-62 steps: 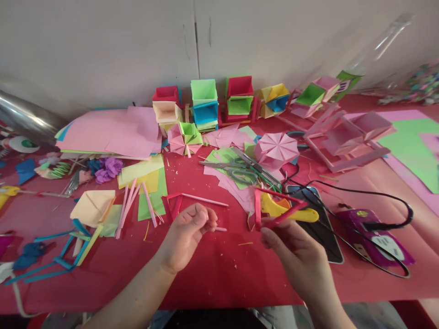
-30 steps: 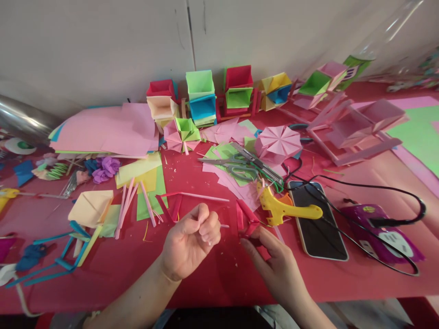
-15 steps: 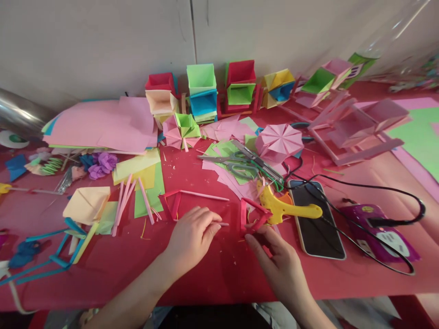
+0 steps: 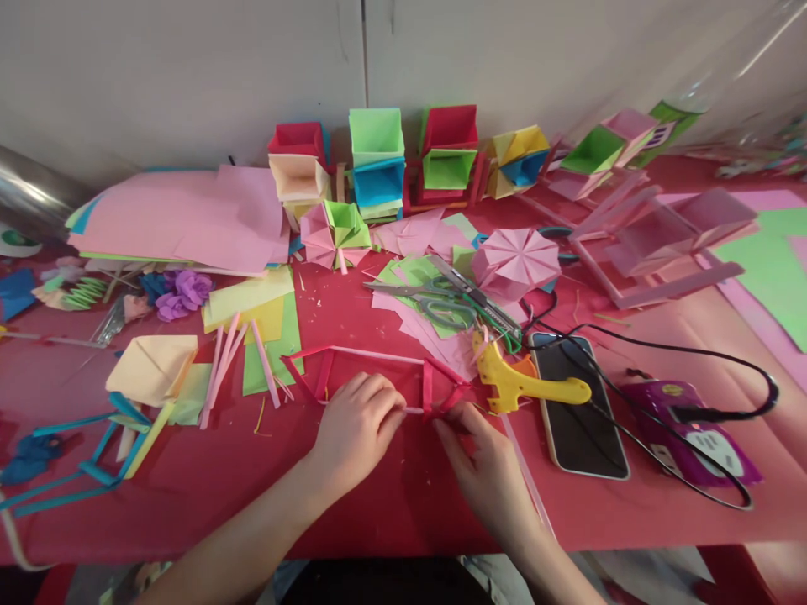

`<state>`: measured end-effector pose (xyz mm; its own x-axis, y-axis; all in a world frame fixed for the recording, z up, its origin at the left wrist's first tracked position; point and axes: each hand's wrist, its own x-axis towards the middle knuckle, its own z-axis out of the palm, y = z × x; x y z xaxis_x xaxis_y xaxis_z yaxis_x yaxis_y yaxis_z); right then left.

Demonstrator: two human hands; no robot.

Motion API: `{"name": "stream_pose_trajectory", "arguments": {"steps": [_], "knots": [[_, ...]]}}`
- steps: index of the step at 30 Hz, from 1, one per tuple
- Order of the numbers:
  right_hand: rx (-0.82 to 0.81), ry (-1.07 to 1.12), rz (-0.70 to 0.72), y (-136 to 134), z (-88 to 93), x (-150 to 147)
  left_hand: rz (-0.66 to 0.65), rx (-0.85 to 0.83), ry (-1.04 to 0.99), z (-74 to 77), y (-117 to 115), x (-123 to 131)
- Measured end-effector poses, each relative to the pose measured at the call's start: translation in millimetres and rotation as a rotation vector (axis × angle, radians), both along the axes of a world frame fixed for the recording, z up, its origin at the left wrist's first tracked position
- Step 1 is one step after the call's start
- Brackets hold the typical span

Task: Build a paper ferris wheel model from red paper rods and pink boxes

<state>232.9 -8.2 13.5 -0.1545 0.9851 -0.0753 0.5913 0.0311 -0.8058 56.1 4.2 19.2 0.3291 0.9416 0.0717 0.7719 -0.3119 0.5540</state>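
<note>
My left hand rests low on the red table cover, fingers curled together with the tips pressing a thin pink paper strip. My right hand is just to its right, and its fingertips pinch a small red folded paper frame where it meets the strip. A longer pink stick and a red paper triangle lie right behind my hands and seem joined to the same frame.
A yellow glue gun, a dark phone, a black cable and a purple power strip lie to the right. Behind are scissors, a pink pleated disc, stacked coloured paper boxes and pink sheets.
Both hands came down to the table. The right hand brought the red frame left to the pink strip, and the left hand dropped from a raised fist onto the strip.
</note>
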Motion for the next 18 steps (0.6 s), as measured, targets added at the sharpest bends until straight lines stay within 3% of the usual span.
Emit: {"name": "stream_pose_trajectory", "arguments": {"steps": [9,18], "knots": [[0.095,0.007,0.072,2.2,-5.5,-3.5,-0.025,-0.008,-0.004,-8.3,-0.8,-1.5],[0.008,0.074,0.085,3.8,-4.9,-5.3,-0.058,-0.039,0.059,-8.2,-4.2,0.0]]}}
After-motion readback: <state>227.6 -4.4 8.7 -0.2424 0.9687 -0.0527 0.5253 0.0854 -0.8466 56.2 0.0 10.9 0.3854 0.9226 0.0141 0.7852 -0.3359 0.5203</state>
